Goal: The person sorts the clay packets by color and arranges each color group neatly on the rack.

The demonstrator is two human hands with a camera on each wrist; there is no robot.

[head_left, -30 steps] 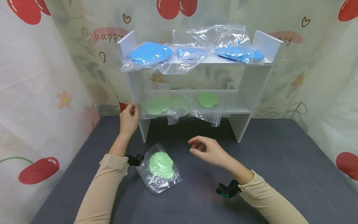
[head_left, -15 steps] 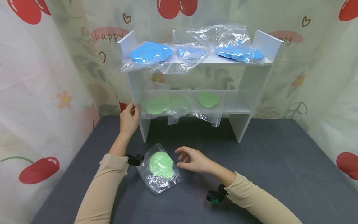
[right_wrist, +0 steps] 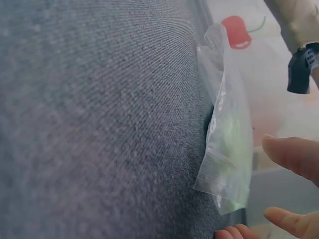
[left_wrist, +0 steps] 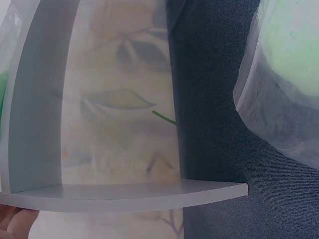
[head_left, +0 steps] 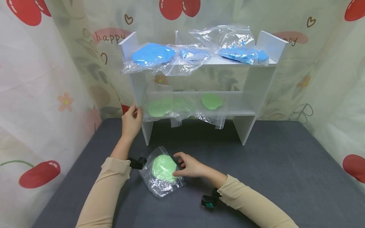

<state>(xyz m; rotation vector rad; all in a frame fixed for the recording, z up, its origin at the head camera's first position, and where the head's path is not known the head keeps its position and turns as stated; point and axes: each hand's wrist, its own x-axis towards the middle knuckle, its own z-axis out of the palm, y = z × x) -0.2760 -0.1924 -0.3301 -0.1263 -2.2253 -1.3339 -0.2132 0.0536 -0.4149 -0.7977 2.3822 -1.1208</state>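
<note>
My left hand [head_left: 131, 122] grips the left side panel of the white shelf [head_left: 258, 79], thumb on its front edge and fingers curled round behind; just to the right of those fingers, on the lower board, lie two clear bags of green putty [head_left: 182, 107], and above them on the top board three bags of blue putty [head_left: 196, 53].

Down on the grey table [head_left: 285, 177], between my two wrists, lies the bag of green putty [head_left: 163, 169]; my right hand [head_left: 189, 166] rests at its right edge, fingers spread and loosely bent, tips touching the plastic over the green lump, not closed on it; the right wrist view shows my fingertips [right_wrist: 294, 159] just beside the edge of the film.

I judge this bag light and soft; the lump should dent under pressure, the film looks slick and crinkly, so a pinch on bare plastic may slide; better to take it at the near right edge with the thumb under and the fingers over the lump.

On the curtain [head_left: 42, 79] behind, left of the shelf, I read "happy" [head_left: 109, 36]; a second such word, to the right, is partly hidden; the bags show no label.
</note>
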